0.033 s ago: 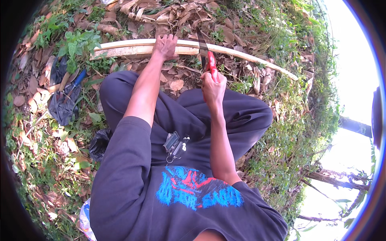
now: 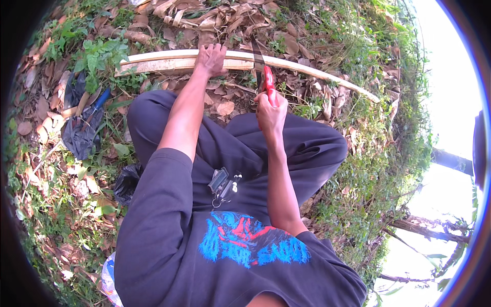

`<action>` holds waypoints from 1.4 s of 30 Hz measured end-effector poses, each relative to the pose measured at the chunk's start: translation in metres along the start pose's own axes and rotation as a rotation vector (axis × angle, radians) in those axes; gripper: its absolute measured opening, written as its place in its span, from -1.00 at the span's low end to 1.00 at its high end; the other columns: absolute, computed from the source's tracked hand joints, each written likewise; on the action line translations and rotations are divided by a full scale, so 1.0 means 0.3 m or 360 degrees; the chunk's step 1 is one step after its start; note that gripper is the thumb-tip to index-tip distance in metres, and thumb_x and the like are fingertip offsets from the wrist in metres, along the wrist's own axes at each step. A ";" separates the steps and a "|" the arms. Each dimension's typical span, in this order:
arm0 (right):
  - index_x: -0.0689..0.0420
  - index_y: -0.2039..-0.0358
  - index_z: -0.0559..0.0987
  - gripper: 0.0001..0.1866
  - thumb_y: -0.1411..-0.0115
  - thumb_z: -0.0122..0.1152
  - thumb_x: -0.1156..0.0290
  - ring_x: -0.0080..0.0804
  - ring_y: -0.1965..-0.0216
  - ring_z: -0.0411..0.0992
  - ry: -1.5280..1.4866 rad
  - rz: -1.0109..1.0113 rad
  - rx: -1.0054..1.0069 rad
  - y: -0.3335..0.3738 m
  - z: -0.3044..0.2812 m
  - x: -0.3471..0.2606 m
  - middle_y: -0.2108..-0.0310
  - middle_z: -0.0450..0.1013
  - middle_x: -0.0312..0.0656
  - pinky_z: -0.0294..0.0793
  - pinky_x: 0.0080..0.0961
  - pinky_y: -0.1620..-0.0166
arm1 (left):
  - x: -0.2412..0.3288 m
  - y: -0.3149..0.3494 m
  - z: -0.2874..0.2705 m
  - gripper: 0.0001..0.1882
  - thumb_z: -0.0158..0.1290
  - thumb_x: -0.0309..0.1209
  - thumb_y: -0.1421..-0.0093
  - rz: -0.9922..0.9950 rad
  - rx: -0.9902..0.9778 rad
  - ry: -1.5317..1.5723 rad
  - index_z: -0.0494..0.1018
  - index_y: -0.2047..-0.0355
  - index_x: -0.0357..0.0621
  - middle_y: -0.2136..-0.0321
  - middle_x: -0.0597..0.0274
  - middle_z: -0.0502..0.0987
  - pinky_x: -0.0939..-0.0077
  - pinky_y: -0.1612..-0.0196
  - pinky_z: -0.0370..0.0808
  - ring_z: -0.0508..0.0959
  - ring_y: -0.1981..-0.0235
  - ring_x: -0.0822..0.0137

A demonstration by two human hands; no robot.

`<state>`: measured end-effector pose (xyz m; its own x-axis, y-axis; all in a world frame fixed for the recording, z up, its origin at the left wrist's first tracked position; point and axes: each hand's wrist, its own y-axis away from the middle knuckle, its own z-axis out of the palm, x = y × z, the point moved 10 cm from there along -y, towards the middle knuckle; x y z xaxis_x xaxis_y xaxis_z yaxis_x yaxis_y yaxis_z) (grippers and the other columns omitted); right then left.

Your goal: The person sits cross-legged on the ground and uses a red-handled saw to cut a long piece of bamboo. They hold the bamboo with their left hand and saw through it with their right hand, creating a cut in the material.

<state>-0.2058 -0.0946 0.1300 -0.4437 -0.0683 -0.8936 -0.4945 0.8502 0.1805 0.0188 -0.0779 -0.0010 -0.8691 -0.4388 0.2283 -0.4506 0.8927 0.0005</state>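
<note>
A long pale wooden strip (image 2: 312, 71) lies crosswise in front of my folded legs, with a shorter wooden piece (image 2: 158, 66) along its near side at the left. My left hand (image 2: 210, 60) is closed over both pieces, its fingers on the far edge. To its right, my right hand (image 2: 271, 110) grips the red handle of a handsaw (image 2: 269, 80). The dark blade lies across the long strip, just beyond the short piece's right end, and its tip points away from me. Whether its teeth have cut into the wood cannot be made out.
At the left, a blue-handled tool (image 2: 102, 99) and a wooden-handled one (image 2: 82, 104) lie on a black plastic bag (image 2: 79, 138). Dry leaves (image 2: 225, 108) and green plants cover the ground. A key ring with a dark fob (image 2: 218, 180) rests on my lap.
</note>
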 end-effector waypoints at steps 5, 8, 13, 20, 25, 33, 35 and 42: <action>0.27 0.58 0.56 -0.82 -0.10 0.06 0.52 -0.65 0.68 0.24 -0.0183 0.0103 -0.0035 0.155 -0.026 -0.009 0.72 0.36 -0.30 0.21 -0.57 0.55 | -0.073 -0.024 -0.008 -0.27 0.35 0.00 0.12 -0.0022 0.0047 -0.0057 0.40 0.02 -0.15 0.13 0.11 0.48 -0.08 -0.02 0.43 0.53 0.07 0.11; 0.27 0.59 0.56 -0.79 -0.12 0.04 0.51 -0.68 0.70 0.23 -0.0113 0.0026 0.0015 0.054 -0.016 -0.020 0.75 0.32 -0.34 0.20 -0.59 0.58 | -0.066 -0.051 -0.052 -0.27 0.35 0.00 0.13 -0.0003 0.0058 -0.0105 0.40 0.03 -0.15 0.14 0.13 0.48 -0.03 0.01 0.44 0.53 0.07 0.13; 0.28 0.55 0.57 -0.81 -0.13 0.06 0.49 -0.59 0.68 0.29 -0.0093 0.0040 0.0026 -0.039 0.018 -0.012 0.73 0.35 -0.28 0.26 -0.52 0.54 | -0.052 -0.060 -0.053 -0.26 0.34 0.02 0.13 0.0027 0.0044 -0.0142 0.40 0.02 -0.13 0.13 0.14 0.47 0.00 0.01 0.44 0.52 0.05 0.14; 0.29 0.56 0.55 -0.85 -0.11 0.05 0.57 -0.70 0.65 0.23 -0.0148 0.0086 -0.0047 0.209 -0.027 -0.011 0.70 0.34 -0.34 0.22 -0.62 0.53 | -0.062 -0.043 -0.052 -0.28 0.33 -0.02 0.13 0.0036 0.0119 -0.0121 0.40 0.03 -0.15 0.15 0.12 0.47 -0.01 0.01 0.44 0.52 0.07 0.13; 0.28 0.57 0.55 -0.81 -0.13 0.03 0.55 -0.71 0.68 0.21 -0.0255 0.0115 -0.0062 0.015 -0.005 0.004 0.72 0.33 -0.36 0.19 -0.62 0.57 | -0.064 -0.059 -0.046 -0.28 0.34 0.00 0.12 0.0010 0.0040 -0.0119 0.40 0.03 -0.14 0.13 0.13 0.47 0.00 -0.01 0.42 0.52 0.06 0.13; 0.29 0.54 0.54 -0.86 -0.11 0.04 0.62 -0.71 0.66 0.22 -0.0261 0.0143 -0.0089 0.241 -0.048 0.036 0.69 0.34 -0.37 0.21 -0.66 0.55 | -0.067 -0.045 -0.031 -0.25 0.33 0.04 0.11 0.0002 0.0020 -0.0142 0.38 0.00 -0.11 0.10 0.15 0.47 -0.08 -0.06 0.40 0.51 0.03 0.14; 0.29 0.53 0.54 -0.87 -0.12 0.05 0.61 -0.71 0.66 0.23 -0.0206 0.0085 -0.0070 0.247 -0.057 0.054 0.69 0.35 -0.37 0.22 -0.65 0.55 | -0.069 -0.050 -0.036 -0.27 0.31 0.00 0.09 0.0005 0.0020 -0.0122 0.37 -0.01 -0.14 0.10 0.13 0.46 -0.08 -0.06 0.41 0.51 0.02 0.12; 0.28 0.54 0.56 -0.88 -0.09 0.08 0.57 -0.61 0.67 0.28 -0.0052 -0.0105 -0.0067 0.051 -0.022 0.059 0.73 0.35 -0.29 0.29 -0.54 0.53 | -0.058 -0.068 -0.047 -0.31 0.28 0.01 0.08 0.0026 -0.0014 -0.0182 0.37 0.03 -0.13 0.13 0.15 0.48 -0.07 -0.02 0.43 0.53 0.06 0.13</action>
<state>-0.2262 -0.0861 0.1197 -0.3850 -0.1058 -0.9168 -0.5529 0.8218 0.1374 0.0459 -0.0870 0.0087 -0.8941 -0.4326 0.1156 -0.4348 0.9005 0.0066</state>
